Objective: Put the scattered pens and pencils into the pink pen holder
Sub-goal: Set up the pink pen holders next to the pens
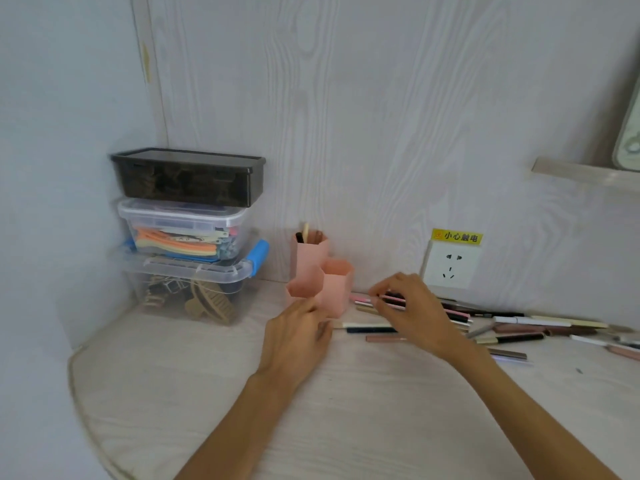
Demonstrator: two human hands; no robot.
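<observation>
while the right hand [412, 310] pinches a pink pen [393, 299], the holder [332, 285] stands just left.

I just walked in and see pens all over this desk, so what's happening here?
A person is tidying the desk. The right hand pinches a pink pen just lifted from the scattered pens along the wall. The left hand rests by the base of the pink pen holder, apparently steadying it. A couple of pens already stand in its tallest cup; most are still on the desk.
</observation>
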